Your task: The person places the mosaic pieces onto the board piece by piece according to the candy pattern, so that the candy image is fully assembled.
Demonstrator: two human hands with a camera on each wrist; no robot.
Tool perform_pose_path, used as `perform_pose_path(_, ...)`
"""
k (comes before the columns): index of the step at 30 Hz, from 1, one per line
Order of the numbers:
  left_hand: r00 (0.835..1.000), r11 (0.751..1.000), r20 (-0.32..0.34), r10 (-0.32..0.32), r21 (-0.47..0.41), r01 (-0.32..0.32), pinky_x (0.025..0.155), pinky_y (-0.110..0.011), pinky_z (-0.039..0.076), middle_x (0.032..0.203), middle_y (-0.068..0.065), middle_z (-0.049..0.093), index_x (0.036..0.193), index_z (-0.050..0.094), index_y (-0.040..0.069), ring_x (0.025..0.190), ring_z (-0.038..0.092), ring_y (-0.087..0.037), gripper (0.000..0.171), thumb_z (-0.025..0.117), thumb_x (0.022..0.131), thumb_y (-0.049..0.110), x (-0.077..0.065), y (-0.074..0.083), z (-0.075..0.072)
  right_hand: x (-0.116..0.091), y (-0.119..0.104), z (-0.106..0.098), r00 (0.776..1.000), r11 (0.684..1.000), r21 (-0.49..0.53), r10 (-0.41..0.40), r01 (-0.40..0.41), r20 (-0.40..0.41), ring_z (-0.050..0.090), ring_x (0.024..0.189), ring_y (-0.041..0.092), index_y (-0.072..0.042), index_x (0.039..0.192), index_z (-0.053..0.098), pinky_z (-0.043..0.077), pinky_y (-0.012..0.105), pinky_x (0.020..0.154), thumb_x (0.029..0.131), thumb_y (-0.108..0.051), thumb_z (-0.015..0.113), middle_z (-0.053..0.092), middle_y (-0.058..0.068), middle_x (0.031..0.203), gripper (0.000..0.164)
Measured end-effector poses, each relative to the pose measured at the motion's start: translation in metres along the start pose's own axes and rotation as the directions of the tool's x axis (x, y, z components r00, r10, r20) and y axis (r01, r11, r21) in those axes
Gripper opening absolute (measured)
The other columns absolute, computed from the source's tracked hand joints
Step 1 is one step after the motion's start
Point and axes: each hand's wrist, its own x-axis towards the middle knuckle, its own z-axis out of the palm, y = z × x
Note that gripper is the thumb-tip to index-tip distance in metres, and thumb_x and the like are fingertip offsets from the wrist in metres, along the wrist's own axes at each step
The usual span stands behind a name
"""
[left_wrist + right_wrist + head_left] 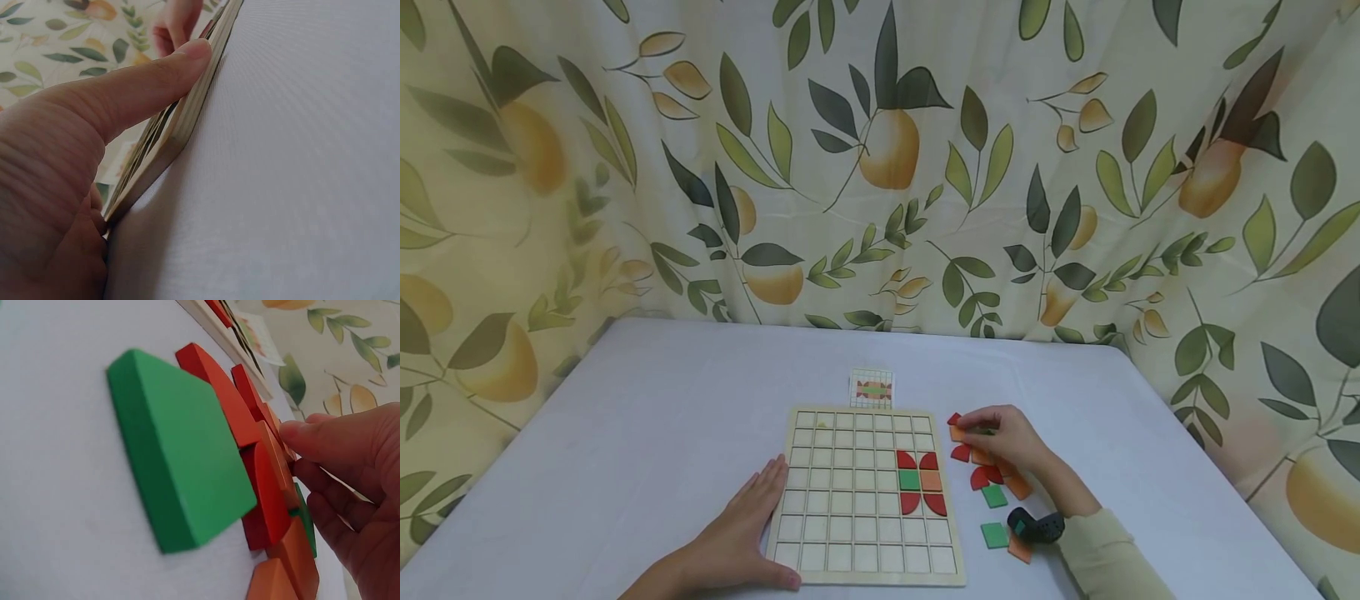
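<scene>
A square wooden grid board (865,578) lies on the table. My left hand (741,521) rests against its left side, fingers extended along the edge and thumb (169,69) at the near left corner. Set in the board's right-hand columns are several red quarter-round tiles (910,503), a green square tile (909,480) and an orange square tile (930,481). To the right of the board, my right hand (1011,437) pinches an orange tile (956,433) at the far end of a loose pile, thumb and fingertips at its edge.
Loose red tiles (980,477), orange tiles (1019,487) and green tiles (995,536) lie along the board's right side. Behind the board is a small pattern card (872,377). A black wrist device (1036,527) is on my right wrist. A patterned curtain (865,242) hangs behind the white table (647,400).
</scene>
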Motion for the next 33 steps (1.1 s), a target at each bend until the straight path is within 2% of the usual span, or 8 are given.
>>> perform_pose_path(9,1.000,1.000,-0.011,-0.005,0.008,0.005,0.102,-0.010,-0.010,0.150,-0.021,0.009,0.143,0.012,-0.008,0.137,0.008,-0.031,0.130,0.070,0.057,0.069,-0.0010,0.0002,0.0011,0.0007,0.0013,-0.0054,1.000,0.999,-0.027,-0.023,0.023,-0.001,0.059,0.097,0.026,-0.004,0.103,0.070,0.053,0.031,0.078,0.080,-0.011,0.071,0.067,0.007,0.100,0.023)
perform_pose_path(16,1.000,1.000,-0.007,-0.019,0.000,0.019,0.102,-0.010,-0.010,0.150,-0.020,0.009,0.143,0.010,-0.007,0.137,0.006,-0.030,0.131,0.070,0.057,0.070,-0.0011,0.0004,0.0008,0.0008,0.0019,-0.0067,1.000,0.999,-0.049,-0.010,0.010,0.004,0.058,0.098,0.026,-0.005,0.105,0.069,0.053,0.034,0.079,0.080,-0.011,0.072,0.066,0.007,0.102,0.026)
perform_pose_path(33,1.000,1.000,0.006,-0.009,-0.003,0.009,0.102,-0.010,-0.011,0.150,-0.021,0.008,0.143,0.010,-0.008,0.137,0.006,-0.031,0.129,0.070,0.058,0.069,-0.0004,0.0004,-0.0007,0.0008,0.0021,-0.0084,1.000,0.998,-0.062,0.006,-0.006,-0.005,0.059,0.097,0.027,-0.003,0.104,0.069,0.053,0.034,0.079,0.078,-0.013,0.073,0.066,0.009,0.102,0.028)
